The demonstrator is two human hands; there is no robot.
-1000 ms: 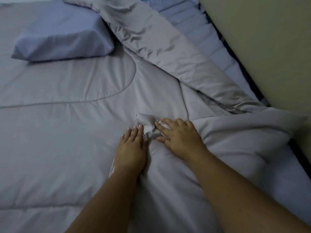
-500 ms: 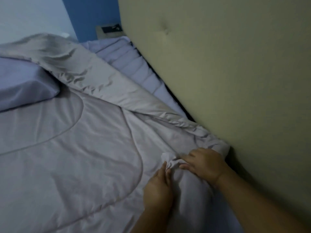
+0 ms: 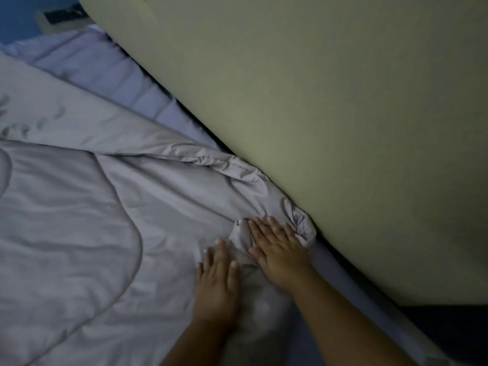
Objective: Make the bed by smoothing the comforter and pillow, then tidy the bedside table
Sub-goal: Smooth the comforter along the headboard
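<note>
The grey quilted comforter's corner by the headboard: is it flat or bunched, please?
Bunched: the grey quilted comforter crumples into folds against the beige padded headboard, beside the right hand.

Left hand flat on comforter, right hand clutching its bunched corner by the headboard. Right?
Not clutching: head view shows the right hand pressing flat, fingers straight, on the bunched corner by the headboard. The left hand is flat on the comforter, as stated.

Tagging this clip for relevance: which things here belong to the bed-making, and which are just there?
In the job: comforter, bunched at its corner beside the headboard; left hand and right hand, both pressed flat on it.

Just there: headboard; bed sheet; blue wall.
</note>
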